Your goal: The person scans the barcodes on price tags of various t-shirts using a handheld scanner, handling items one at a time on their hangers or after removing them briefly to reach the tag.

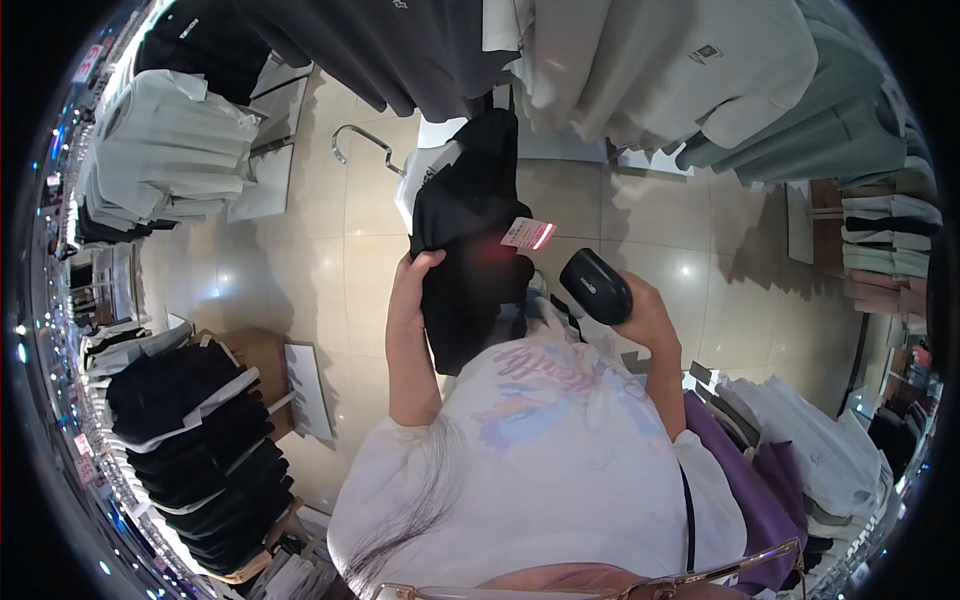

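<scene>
My left hand (pixel 412 290) grips the edge of a black garment (pixel 465 240), thumb on top of the cloth. The garment hangs from a hanger with a white shoulder part and a metal hook (pixel 362 140) that sticks out to the left. From the garment's right side juts a price tag (pixel 528 234), with a bright red scan line across its right end and a red glow on the cloth beside it. In my right hand (pixel 646 312) is a black handheld barcode scanner (pixel 597 286), its head pointing left toward the tag. My fingers are closed round its handle, partly hidden.
Dark, beige and green shirts (pixel 690 60) hang ahead of me. Pale shirts (pixel 170 145) hang at the far left, and stacked black clothes (pixel 200 430) lie at the near left. Folded clothes (pixel 885 240) fill shelves at the right. Purple cloth (pixel 770 490) is near my right elbow. The floor (pixel 660 225) is tiled.
</scene>
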A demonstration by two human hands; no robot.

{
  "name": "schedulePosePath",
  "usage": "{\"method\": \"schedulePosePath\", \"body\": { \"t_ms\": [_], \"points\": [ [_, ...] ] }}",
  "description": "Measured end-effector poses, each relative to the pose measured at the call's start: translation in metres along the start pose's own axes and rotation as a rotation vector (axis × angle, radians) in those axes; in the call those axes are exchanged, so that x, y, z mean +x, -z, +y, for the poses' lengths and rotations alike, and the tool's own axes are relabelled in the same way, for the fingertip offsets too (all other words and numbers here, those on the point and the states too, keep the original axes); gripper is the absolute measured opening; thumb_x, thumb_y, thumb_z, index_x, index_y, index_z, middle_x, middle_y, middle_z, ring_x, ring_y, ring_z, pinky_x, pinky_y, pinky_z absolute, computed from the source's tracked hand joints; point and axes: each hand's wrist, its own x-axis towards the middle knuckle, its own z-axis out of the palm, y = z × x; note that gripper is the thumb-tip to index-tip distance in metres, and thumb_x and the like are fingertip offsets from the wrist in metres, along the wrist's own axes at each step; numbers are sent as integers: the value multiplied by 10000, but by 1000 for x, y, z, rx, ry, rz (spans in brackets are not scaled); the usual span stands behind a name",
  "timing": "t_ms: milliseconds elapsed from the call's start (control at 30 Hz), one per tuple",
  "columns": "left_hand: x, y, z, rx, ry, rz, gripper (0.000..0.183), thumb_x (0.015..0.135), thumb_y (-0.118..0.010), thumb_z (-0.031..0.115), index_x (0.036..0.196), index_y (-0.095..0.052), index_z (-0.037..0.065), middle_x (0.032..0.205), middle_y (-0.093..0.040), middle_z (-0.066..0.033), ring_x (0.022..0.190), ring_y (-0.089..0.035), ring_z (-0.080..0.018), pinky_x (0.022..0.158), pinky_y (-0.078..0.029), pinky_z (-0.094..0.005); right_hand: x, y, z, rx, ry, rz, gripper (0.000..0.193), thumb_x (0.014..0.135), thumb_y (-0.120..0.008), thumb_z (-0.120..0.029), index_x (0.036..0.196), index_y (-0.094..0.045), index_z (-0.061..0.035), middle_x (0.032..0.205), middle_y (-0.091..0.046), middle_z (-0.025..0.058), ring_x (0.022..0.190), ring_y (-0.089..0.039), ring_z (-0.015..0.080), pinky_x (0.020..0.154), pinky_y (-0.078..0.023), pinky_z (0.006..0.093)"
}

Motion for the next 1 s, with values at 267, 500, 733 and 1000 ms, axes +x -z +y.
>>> {"method": "schedulePosePath", "body": {
  "t_ms": [267, 500, 733, 1000],
  "points": [
    [-3, 1, -8, -26, 21, 16, 437, 718, -603, 199, 1038, -513, -83, 881, -597, -122, 771, -592, -189, 704, -483, -282, -8, -2, 9, -37, -62, -24, 316, 578, -705, -89, 847, -551, -31, 816, -590, 183, 788, -560, 379, 666, -454, 391],
    [0, 6, -7, -33, 37, -13, 464, 719, -626, 195, 1059, -495, -92, 907, -602, -145, 795, -603, -209, 722, -494, -299, -4, -10, 4, 34, -66, -29, 326, 578, -706, -81, 864, -557, -32, 815, -590, 184, 792, -559, 380, 671, -454, 388],
    [22, 33, 1, 77, -73, -94, 419, 761, -657, 148, 1103, -521, -53, 986, -610, -111, 861, -596, -187, 781, -476, -289, 11, -26, -3, 10, -132, -38, 353, 576, -699, -58, 906, -572, -48, 854, -605, 176, 816, -574, 364, 694, -458, 371],
    [64, 64, 101, 631, -306, -129, 380, 712, -682, 123, 1030, -548, -36, 909, -625, -143, 821, -608, -204, 753, -475, -298, 68, -67, -38, 54, -143, 79, 391, 608, -688, -77, 980, -582, -23, 896, -625, 172, 846, -590, 355, 730, -464, 369]
  ]
}}
